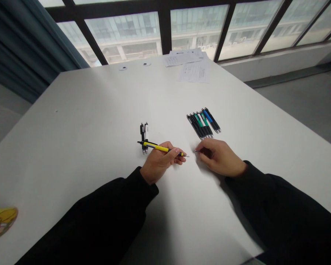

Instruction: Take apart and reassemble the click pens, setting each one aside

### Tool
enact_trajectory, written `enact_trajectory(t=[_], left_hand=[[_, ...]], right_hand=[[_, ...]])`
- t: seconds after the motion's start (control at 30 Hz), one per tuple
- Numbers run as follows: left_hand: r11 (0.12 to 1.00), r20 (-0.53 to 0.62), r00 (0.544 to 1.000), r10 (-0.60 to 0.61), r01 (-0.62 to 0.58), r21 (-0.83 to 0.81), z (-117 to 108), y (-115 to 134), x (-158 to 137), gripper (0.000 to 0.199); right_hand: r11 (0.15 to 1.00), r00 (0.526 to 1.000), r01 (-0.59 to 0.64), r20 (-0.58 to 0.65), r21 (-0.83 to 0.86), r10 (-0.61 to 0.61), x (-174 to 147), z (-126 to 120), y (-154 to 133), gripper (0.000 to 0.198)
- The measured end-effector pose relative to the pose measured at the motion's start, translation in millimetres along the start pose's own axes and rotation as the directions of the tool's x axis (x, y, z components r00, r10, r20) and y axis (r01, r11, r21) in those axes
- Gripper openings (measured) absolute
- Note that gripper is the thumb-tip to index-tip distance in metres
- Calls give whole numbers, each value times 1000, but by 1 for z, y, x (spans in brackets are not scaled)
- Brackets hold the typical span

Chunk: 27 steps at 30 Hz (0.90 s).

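Observation:
My left hand (163,159) is closed around a yellow and black pen (162,148), its thin metal point directed right, towards my other hand. The clip end of this pen passes above two pens lying side by side, one black (142,133) and one white (146,129). My right hand (219,156) is pinched over the table, with a small metallic piece (196,151) showing at its fingertips; most of that piece is hidden. Just beyond the right hand lies a row of several pens (201,124) with black, green, white and blue barrels.
Printed papers (194,70) lie at the far end of the white table (105,99). Two round discs (123,68) sit near the far edge by the window. A yellow, patterned object (2,221) is partly in view at the left.

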<state>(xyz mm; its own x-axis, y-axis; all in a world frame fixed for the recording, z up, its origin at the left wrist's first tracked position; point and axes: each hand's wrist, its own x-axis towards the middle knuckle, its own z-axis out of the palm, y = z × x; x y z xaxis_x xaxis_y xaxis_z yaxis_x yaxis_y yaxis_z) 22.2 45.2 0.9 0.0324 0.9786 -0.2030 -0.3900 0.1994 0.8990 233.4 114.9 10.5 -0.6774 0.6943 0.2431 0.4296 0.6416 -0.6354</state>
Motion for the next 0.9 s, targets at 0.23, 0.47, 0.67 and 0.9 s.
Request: enact_trajectory(t=[0.23,0.47,0.67,0.9], left_hand=[[998,6,1000,-17,16,68,0,0,0,35],[997,-3,999,-34,34,62,0,1,0,34],[996,15,999,-31,30,80,0,1,0,33],[999,81,997,-12,7,54,0,3,-1,36]], right_hand=[[994,995,82,67,-68,-78,0,1,1,17],[994,995,77,75,-79,-71,1,3,1,18],[995,996,61,66,-81,-55,2,5,3,19],[995,995,64,-86,75,-57,-3,-1,-4,19]])
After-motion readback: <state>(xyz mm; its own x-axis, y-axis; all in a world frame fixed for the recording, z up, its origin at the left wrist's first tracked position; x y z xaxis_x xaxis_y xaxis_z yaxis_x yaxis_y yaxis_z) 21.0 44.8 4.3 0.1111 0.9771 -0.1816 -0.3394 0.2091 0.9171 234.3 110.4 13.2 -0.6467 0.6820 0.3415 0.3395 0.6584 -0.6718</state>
